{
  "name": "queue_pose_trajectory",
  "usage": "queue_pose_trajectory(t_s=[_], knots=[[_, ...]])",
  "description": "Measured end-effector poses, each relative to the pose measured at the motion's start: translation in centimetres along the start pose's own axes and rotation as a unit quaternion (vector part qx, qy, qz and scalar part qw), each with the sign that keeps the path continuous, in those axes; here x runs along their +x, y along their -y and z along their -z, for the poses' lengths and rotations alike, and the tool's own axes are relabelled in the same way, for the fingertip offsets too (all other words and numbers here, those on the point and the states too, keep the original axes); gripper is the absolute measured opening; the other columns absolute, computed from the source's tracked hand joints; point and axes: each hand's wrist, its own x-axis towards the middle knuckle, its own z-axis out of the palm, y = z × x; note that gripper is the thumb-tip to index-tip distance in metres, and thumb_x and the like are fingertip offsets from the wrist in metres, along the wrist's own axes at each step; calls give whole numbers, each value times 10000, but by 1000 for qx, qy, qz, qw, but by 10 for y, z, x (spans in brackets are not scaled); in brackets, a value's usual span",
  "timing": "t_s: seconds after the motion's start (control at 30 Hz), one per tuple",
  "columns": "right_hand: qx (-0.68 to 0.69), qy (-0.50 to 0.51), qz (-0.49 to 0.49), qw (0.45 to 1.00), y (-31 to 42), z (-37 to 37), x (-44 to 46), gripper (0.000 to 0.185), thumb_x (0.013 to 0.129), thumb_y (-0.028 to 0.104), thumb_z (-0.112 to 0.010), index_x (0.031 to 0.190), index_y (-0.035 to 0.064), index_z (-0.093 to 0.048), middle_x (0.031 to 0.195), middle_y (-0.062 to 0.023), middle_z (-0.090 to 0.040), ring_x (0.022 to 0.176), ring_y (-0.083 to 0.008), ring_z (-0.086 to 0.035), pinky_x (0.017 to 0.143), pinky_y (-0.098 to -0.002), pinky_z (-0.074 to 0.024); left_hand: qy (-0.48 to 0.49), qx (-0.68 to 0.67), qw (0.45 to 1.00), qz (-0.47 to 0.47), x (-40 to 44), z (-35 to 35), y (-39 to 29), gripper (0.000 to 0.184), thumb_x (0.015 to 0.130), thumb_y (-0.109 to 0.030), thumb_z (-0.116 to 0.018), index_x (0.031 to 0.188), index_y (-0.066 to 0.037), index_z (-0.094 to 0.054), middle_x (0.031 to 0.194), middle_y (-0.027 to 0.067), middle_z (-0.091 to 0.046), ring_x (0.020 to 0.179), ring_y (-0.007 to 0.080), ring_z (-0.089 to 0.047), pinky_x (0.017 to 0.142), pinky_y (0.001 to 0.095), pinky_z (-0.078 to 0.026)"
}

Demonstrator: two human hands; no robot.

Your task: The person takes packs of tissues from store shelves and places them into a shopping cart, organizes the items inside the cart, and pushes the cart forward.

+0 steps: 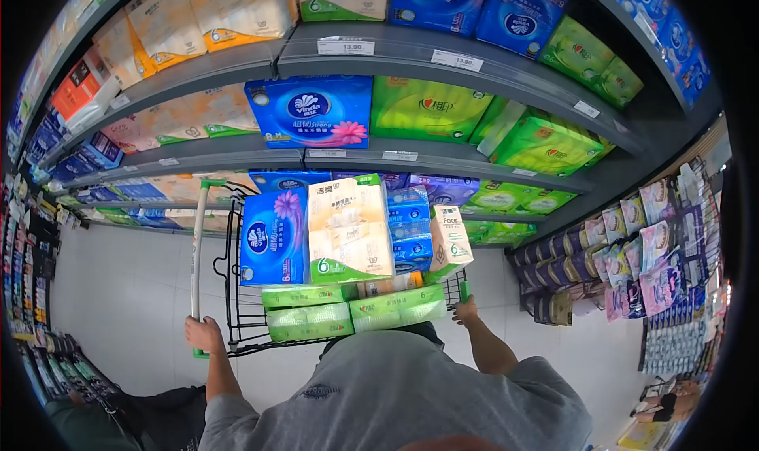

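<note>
A black wire shopping cart (234, 249) stands in front of me, loaded with packs of tissues. On its left side, my left hand (205, 335) is closed round the lower end of the pale cart handle (197, 253), which has green ends. My right hand (466, 311) is closed at the green-tipped right edge of the cart, its fingers partly hidden. Inside the cart lie a blue tissue pack (273, 237), a cream-and-green tissue pack (348, 230), a stack of small blue packs (409, 230) and a cream pack (451, 241). Green tissue packs (399, 305) lie nearest my body.
Grey shelves (348, 52) full of tissue packs curve across the front. Hanging goods (660, 245) line the right side, and further shelved goods (35, 269) are at the left. A dark bag or garment (162, 415) shows at lower left. Pale floor (126, 293) surrounds the cart.
</note>
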Motion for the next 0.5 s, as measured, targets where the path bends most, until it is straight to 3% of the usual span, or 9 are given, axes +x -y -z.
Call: queue_pose_trajectory(t_s=[0.23,0.27,0.37,0.5], knots=[[-1,28,-3,1000,7,-6,-21,527,807,139,-590,1172,114,-211,906,-207,-574,686,-319,-640,562,-443,-513,-75,18,996,-46,-1,-9,9,323,650,-154,-628,945,-67,-529,862,91,-558,819,277,-534,778,382,-388],[1,42,-10,999,5,-9,-22,648,810,156,-601,1251,115,-128,941,-213,-566,737,-328,-635,612,-456,-513,-74,17,996,-53,1,-8,9,323,650,-154,-628,945,-67,-529,862,91,-558,819,277,-534,778,382,-388],[36,29,-1,999,-1,-19,-32,779,805,163,-611,1316,118,-25,954,-210,-564,754,-316,-632,632,-462,-511,-48,41,997,-36,5,-4,16,332,650,-149,-622,958,-69,-529,865,92,-558,819,277,-532,781,384,-390],[70,33,-4,997,-6,-36,-53,858,791,169,-623,1346,116,28,961,-207,-563,749,-306,-631,639,-470,-507,-45,48,997,-48,20,-12,31,346,660,-171,-613,981,-72,-527,903,95,-563,857,284,-535,813,389,-388]])
